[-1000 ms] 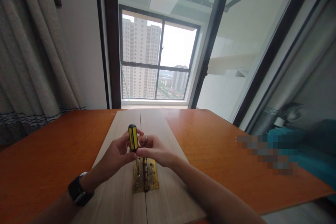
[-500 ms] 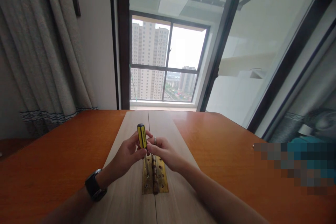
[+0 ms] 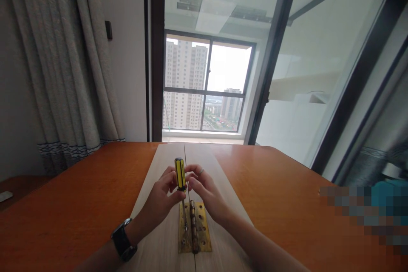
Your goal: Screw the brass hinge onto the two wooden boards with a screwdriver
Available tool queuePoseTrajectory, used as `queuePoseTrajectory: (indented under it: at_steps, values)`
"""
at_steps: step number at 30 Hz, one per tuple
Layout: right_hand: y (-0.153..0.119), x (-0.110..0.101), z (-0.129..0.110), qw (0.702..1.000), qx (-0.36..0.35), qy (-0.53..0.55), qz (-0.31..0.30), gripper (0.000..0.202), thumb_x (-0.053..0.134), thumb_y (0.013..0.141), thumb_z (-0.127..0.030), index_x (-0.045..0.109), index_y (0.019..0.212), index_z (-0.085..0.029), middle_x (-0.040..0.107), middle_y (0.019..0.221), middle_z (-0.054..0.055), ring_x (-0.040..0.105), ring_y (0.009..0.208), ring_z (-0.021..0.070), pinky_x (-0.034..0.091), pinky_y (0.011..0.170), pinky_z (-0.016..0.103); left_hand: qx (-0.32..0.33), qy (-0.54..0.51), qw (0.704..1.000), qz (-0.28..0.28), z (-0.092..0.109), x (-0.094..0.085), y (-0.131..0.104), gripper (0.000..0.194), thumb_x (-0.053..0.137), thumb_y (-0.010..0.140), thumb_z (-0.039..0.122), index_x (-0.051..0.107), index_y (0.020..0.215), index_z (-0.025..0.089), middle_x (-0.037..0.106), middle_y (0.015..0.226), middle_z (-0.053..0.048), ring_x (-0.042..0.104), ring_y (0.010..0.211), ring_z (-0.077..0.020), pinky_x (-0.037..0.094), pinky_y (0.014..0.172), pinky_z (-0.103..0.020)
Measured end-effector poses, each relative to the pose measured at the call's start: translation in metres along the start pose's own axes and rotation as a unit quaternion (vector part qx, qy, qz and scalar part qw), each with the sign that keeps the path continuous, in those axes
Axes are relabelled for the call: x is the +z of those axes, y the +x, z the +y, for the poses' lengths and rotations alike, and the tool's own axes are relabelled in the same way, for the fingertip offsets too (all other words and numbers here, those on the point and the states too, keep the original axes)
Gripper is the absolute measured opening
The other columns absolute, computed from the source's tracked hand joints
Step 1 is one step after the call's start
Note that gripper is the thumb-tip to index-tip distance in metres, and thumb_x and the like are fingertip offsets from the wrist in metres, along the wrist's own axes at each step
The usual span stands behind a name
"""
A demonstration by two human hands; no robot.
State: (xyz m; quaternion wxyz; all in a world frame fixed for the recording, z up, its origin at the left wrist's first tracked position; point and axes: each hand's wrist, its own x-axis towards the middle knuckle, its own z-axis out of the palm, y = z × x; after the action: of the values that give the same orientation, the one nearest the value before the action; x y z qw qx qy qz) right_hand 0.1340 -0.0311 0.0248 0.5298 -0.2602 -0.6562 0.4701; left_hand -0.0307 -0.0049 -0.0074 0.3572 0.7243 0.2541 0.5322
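Observation:
A yellow-and-black screwdriver [image 3: 180, 173] stands nearly upright, its shaft reaching down to the left leaf of a brass hinge [image 3: 205, 238]. My left hand [image 3: 165, 191] is closed around the lower part of the handle, thumb in front. Just to the right of the handle, my right hand [image 3: 207, 193] has its thumb and fingers curved and apart, with fingertips close to the handle; whether they touch it I cannot tell. The hinge lies flat across the seam between two pale wooden boards [image 3: 228, 204], and several holes show in its leaves.
The boards lie on an orange-brown wooden table [image 3: 280, 204]. A grey curtain [image 3: 63, 72] hangs at the left. Beyond the table is a dark-framed glass door [image 3: 276, 51], with a window [image 3: 207, 91] behind it. A white object [image 3: 5, 196] is at the far left.
My right thumb and fingers have loosened and spread beside the screwdriver handle. My left hand keeps hold of it. The whole view has shifted, so things appear lower and slightly right.

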Motion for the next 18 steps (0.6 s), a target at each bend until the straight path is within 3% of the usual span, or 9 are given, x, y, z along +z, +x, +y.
queuePoseTrajectory:
  at_steps: [3,6,10,18]
  values:
    - [-0.001,0.0,-0.001,0.998,-0.045,-0.041,-0.019,0.045,0.063,0.084,-0.058,0.058,0.104,-0.019,0.057,0.093,0.005,0.055,0.087,0.0203,0.043,0.078,0.032,-0.026,-0.088,0.996,-0.021,-0.002,0.003,-0.001,0.067,0.074,0.068,0.065,0.062,0.113,0.017,0.062,0.1,-0.008,0.056,0.087,-0.0215,0.046,0.077,-0.031]
    - [-0.001,0.001,-0.003,0.991,-0.096,-0.093,-0.027,0.049,0.065,0.08,-0.063,0.06,0.103,-0.02,0.056,0.102,0.007,0.054,0.094,0.022,0.042,0.079,0.033,-0.038,-0.123,0.991,-0.017,0.001,0.005,-0.001,0.069,0.078,0.064,0.063,0.061,0.112,0.016,0.062,0.093,-0.005,0.056,0.084,-0.0207,0.046,0.073,-0.028]
    - [-0.002,0.001,-0.003,0.984,-0.126,-0.123,-0.019,0.05,0.064,0.079,-0.065,0.062,0.103,-0.021,0.057,0.107,0.007,0.053,0.098,0.023,0.041,0.082,0.033,-0.051,-0.063,0.997,0.005,0.006,0.007,-0.002,0.059,0.079,0.066,0.058,0.064,0.104,0.015,0.059,0.083,-0.002,0.052,0.076,-0.0173,0.042,0.066,-0.025]
    - [0.002,0.0,0.006,0.992,-0.099,-0.072,0.009,0.034,0.07,0.08,-0.053,0.064,0.082,-0.02,0.058,0.09,0.004,0.056,0.086,0.0207,0.048,0.074,0.032,-0.064,-0.001,0.997,-0.053,0.01,0.012,-0.006,0.047,0.075,0.071,0.052,0.066,0.098,0.015,0.058,0.078,-0.001,0.048,0.07,-0.016,0.041,0.065,-0.025]
